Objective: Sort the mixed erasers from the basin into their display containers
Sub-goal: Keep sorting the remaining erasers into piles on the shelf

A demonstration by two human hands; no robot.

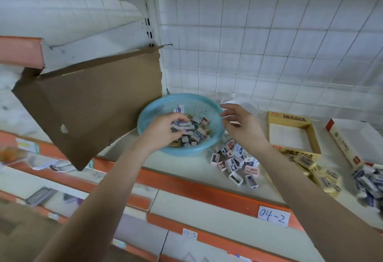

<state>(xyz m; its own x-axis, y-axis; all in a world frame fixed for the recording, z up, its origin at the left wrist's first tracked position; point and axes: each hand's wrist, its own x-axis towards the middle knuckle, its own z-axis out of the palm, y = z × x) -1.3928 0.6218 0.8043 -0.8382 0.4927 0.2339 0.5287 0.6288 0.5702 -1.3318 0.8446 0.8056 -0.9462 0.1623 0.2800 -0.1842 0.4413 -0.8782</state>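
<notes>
A light blue basin (pixel 153 111) sits on the white shelf, holding several mixed erasers (pixel 198 132). My left hand (pixel 163 129) is inside the basin, its fingers curled round a few blue-and-white erasers. My right hand (pixel 240 123) hovers at the basin's right rim with relaxed fingers and holds nothing. A pile of white and pink erasers (pixel 236 162) lies on the shelf right of the basin. A yellow display box (pixel 313 137) stands open further right, with yellow erasers (pixel 323 174) in front of it.
A white display box (pixel 352 137) and a heap of blue-and-white erasers (pixel 369 181) are at the far right. A clear plastic tub (pixel 242 102) stands behind my right hand. A brown cardboard flap (pixel 89 104) hangs left of the basin. Orange-edged shelves lie below.
</notes>
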